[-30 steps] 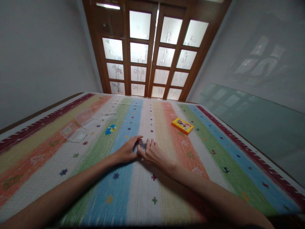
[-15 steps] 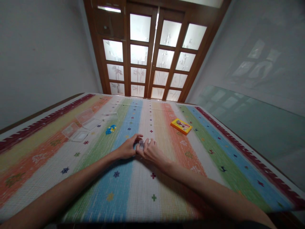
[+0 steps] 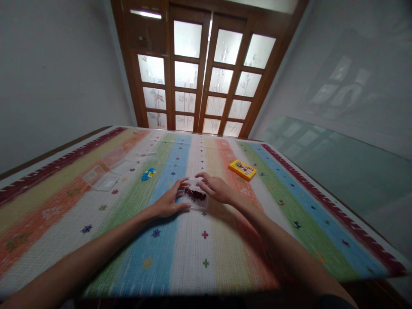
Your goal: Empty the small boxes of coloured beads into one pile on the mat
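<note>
A small clear plastic box (image 3: 194, 205) stands in front of me on the striped cloth, its lid raised at the far side. Dark red small pieces (image 3: 195, 195) lie inside it; they are too small to name. My left hand (image 3: 170, 201) grips the box from the left, thumb at the near side and fingers at the far side. Over the far right corner, by the lid, is my right hand (image 3: 216, 188), its fingers apart. Whether its fingertips touch the lid is hard to tell.
Several clear plastic boxes (image 3: 106, 182) with open lids stand at the left. Nearer the middle lies a small blue and yellow heap (image 3: 148, 174). A yellow box (image 3: 242, 170) is at the right. The striped tablecloth (image 3: 154, 262) covers the table.
The clear plastic box now stands open and shows the dark red pieces, which the hands covered before. My right hand has moved right and up, its fingers spreading. The left hand keeps hold.
</note>
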{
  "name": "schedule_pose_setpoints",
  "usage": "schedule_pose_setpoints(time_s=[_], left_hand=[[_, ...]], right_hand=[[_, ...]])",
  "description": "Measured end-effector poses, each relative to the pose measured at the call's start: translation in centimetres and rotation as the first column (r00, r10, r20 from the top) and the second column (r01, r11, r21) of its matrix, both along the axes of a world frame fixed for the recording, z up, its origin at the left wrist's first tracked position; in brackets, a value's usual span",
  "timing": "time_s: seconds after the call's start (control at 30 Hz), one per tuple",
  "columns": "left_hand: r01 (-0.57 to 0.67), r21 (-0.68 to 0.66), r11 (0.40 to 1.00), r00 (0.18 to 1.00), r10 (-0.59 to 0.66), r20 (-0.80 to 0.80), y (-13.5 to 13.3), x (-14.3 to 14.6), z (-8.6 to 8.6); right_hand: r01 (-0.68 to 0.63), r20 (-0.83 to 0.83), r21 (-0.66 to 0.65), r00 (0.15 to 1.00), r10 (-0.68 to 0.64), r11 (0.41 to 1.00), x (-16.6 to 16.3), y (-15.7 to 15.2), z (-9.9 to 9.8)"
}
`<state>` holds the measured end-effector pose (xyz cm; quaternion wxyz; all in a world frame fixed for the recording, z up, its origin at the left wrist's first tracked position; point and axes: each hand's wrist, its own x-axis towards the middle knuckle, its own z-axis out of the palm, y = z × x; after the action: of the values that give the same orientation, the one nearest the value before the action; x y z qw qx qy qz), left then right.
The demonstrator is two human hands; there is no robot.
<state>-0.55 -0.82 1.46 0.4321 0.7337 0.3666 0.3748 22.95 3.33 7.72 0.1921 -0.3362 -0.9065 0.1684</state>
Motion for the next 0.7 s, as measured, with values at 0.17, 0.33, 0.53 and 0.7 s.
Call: schedule_pose_setpoints(time_s=[0.17,0.33,0.53,0.7], left_hand=[[-0.022,-0.035,0.999,0.996,0.025,0.087,-0.7,-0.9,0.7],[-0.022,-0.046,0.999,0.995,0.026,0.096,-0.9,-2.6,1.4],[-0.028,-0.089,0.996,0.999,0.030,0.025,-0.8,-4.9,2.3],[-0.124,0.012,0.992,0.992,0.124,-0.004,-0.6,-7.4,3.0]], right_hand=[[-0.095,-0.393,-0.328,0.918,-0.044,0.940,-0.9,1.4,-0.5],[-0.177,-0.511,-0.538,0.846,-0.152,0.824,-2.6,2.6,-0.7],[-0.216,-0.530,-0.614,0.826,-0.193,0.759,-4.3,3.0,-1.2],[-0.181,-0.527,-0.580,0.827,-0.196,0.795,-4.6,3.0,-1.8]])
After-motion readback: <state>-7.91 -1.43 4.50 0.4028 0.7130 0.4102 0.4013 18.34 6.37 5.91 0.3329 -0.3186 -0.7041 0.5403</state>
